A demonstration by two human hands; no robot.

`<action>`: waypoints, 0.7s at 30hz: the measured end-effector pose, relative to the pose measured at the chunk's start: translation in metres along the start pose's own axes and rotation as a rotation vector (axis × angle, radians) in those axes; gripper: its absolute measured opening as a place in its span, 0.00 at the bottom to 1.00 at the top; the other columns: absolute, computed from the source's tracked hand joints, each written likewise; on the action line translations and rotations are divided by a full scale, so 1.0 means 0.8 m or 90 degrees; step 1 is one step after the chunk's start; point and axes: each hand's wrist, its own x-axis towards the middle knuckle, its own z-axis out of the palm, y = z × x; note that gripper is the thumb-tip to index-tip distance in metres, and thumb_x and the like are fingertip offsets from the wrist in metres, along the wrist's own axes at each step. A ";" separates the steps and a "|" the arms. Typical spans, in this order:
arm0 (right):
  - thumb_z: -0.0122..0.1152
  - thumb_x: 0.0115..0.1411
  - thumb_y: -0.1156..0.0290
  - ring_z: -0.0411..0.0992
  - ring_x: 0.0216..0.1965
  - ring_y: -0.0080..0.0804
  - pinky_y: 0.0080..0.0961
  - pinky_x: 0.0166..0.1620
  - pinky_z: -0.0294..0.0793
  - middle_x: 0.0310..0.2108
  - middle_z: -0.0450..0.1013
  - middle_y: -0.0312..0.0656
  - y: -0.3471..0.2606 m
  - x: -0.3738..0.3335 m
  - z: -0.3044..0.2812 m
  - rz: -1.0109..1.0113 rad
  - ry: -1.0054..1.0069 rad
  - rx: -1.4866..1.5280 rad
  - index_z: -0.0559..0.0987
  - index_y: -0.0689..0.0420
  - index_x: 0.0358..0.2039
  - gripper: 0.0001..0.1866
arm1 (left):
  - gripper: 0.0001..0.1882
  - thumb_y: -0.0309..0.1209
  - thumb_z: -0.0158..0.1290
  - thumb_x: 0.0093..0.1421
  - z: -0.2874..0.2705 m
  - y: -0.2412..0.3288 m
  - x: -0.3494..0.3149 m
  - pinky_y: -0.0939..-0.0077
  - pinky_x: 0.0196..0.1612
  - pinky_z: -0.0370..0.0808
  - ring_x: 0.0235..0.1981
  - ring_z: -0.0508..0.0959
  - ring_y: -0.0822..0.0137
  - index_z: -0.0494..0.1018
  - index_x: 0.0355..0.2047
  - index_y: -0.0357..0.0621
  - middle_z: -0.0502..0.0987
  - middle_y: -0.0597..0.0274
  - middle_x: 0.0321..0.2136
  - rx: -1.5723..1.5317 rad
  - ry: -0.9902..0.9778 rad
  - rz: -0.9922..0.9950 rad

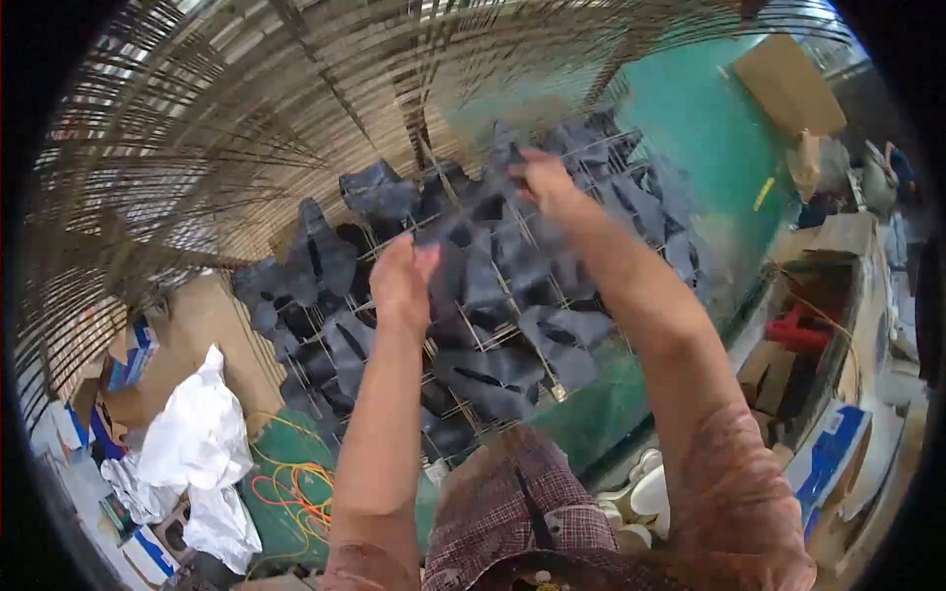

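Many dark grey cut pieces (483, 377), flexible-looking and several with a slit-like opening, lie spread over a wire mesh rack (493, 339). Above the rack's middle, a blurred dark grey piece (458, 222) spans the space between my hands. My left hand (399, 281) is closed at its near left end, thumb toward the fingers. Farther off, my right hand (544, 179) reaches across with curled fingers at the far end of the piece. Motion smears both hands' fingertips, and the exact grip is partly hidden.
Stacked mesh racks (246, 108) rise along the far left. Crumpled white sheeting (202, 433) and orange-yellow cord (301, 492) are at the lower left. At right stand an open bin (823, 295) with a red item (798, 330) and a cardboard sheet (788, 84) over green floor (690, 108).
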 end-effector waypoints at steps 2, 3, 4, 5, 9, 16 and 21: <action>0.54 0.44 0.80 0.66 0.30 0.32 0.28 0.22 0.68 0.34 0.66 0.42 -0.001 0.077 0.005 -0.019 -0.044 0.014 0.66 0.58 0.43 0.22 | 0.08 0.21 0.42 0.52 0.029 -0.010 0.041 0.68 0.38 0.72 0.26 0.72 0.61 0.64 0.34 0.32 0.67 0.58 0.22 0.034 -0.063 0.083; 0.54 0.44 0.80 0.67 0.31 0.33 0.29 0.23 0.69 0.34 0.66 0.42 -0.001 0.103 0.019 -0.016 -0.058 0.027 0.65 0.58 0.43 0.22 | 0.09 0.22 0.42 0.53 0.030 -0.015 0.062 0.69 0.38 0.72 0.27 0.72 0.59 0.63 0.35 0.32 0.67 0.57 0.22 0.042 -0.065 0.093; 0.54 0.44 0.80 0.67 0.31 0.33 0.29 0.24 0.69 0.34 0.67 0.42 -0.003 0.123 0.028 -0.010 -0.077 0.013 0.66 0.58 0.42 0.21 | 0.10 0.23 0.41 0.54 0.028 -0.022 0.084 0.69 0.37 0.72 0.29 0.72 0.58 0.63 0.36 0.32 0.67 0.57 0.23 0.050 -0.071 0.103; 0.54 0.45 0.80 0.67 0.31 0.33 0.29 0.25 0.70 0.34 0.67 0.42 0.003 0.140 0.039 -0.004 -0.099 0.001 0.66 0.57 0.41 0.20 | 0.10 0.23 0.41 0.54 0.024 -0.030 0.107 0.69 0.37 0.72 0.29 0.72 0.58 0.63 0.36 0.32 0.67 0.57 0.23 0.056 -0.052 0.103; 0.57 0.46 0.76 0.67 0.29 0.30 0.26 0.27 0.69 0.30 0.68 0.40 0.064 0.223 0.007 -0.233 -0.049 -0.258 0.65 0.57 0.40 0.19 | 0.10 0.21 0.39 0.53 0.033 -0.092 0.177 0.71 0.29 0.74 0.26 0.73 0.60 0.63 0.37 0.36 0.68 0.55 0.26 0.137 0.022 -0.032; 0.58 0.46 0.70 0.68 0.26 0.28 0.23 0.29 0.71 0.29 0.68 0.39 0.092 0.162 -0.047 -0.046 0.006 0.020 0.66 0.60 0.40 0.20 | 0.13 0.27 0.45 0.53 -0.008 -0.110 0.159 0.67 0.36 0.72 0.33 0.71 0.52 0.62 0.38 0.34 0.66 0.51 0.33 0.125 0.039 -0.075; 0.54 0.47 0.73 0.67 0.21 0.23 0.19 0.22 0.66 0.22 0.68 0.38 0.118 -0.008 -0.123 -0.004 -0.026 0.170 0.69 0.61 0.33 0.12 | 0.10 0.27 0.47 0.51 -0.056 -0.074 0.047 0.66 0.38 0.70 0.32 0.72 0.57 0.65 0.34 0.37 0.69 0.55 0.30 0.081 0.006 -0.082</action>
